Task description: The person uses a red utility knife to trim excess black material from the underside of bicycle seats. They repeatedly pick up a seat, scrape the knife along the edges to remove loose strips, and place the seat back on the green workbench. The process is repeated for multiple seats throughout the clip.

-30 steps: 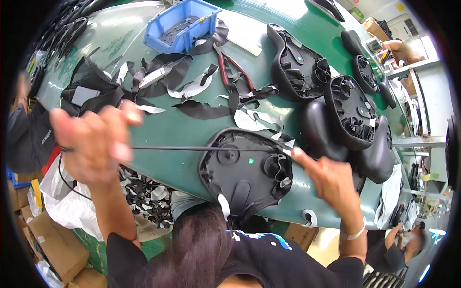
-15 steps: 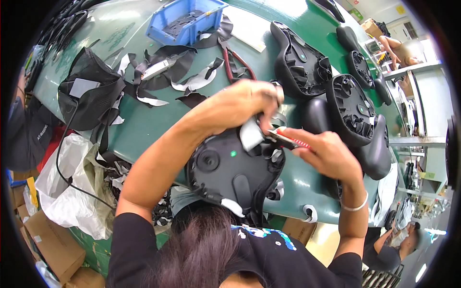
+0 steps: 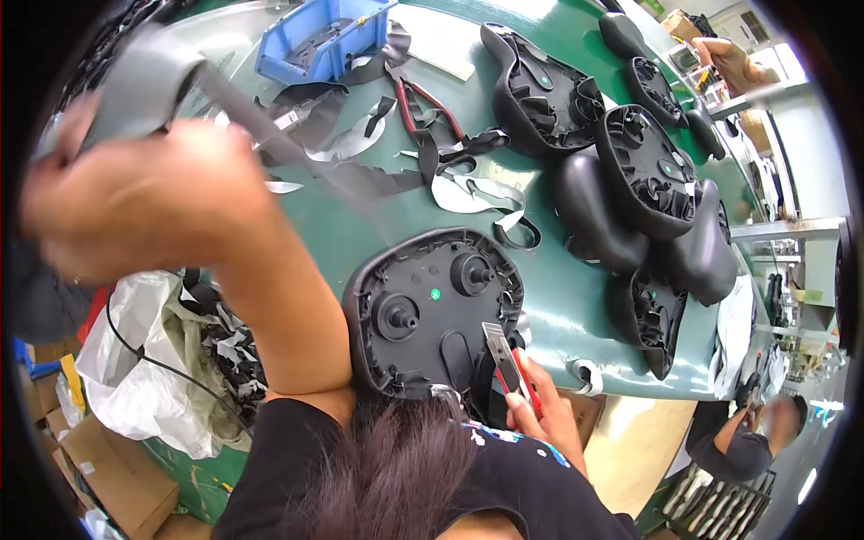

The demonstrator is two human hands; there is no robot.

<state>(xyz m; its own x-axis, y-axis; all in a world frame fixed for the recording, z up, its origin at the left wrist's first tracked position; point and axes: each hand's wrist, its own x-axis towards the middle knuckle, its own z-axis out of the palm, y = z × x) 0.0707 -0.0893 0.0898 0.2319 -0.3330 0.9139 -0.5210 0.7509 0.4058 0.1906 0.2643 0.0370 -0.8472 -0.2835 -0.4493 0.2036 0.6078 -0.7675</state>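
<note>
A black bicycle saddle (image 3: 418,324) lies underside up at the table's near edge, against my body, showing two round posts and a green dot. My right hand (image 3: 549,405) is closed around a red-handled utility knife (image 3: 515,367), its blade out by the saddle's near right rim. Far out to the left, my left hand (image 3: 148,193) is raised and blurred by motion. Its fingers grip a dark strip of trim (image 3: 148,85), whose smeared tail streams back toward the saddle. A white-and-black cut strip (image 3: 481,193) lies beyond the saddle.
Red-handled pliers (image 3: 430,110) and several black scraps lie farther back, near a blue bin (image 3: 324,40). More saddles (image 3: 549,94) crowd the right side. A white plastic bag (image 3: 135,369) with offcuts hangs at the left edge. A person (image 3: 747,441) works at the lower right.
My left hand has swung from the saddle to the far left with a strip. The knife has dropped to the saddle's near right side. The saddle's second post now shows.
</note>
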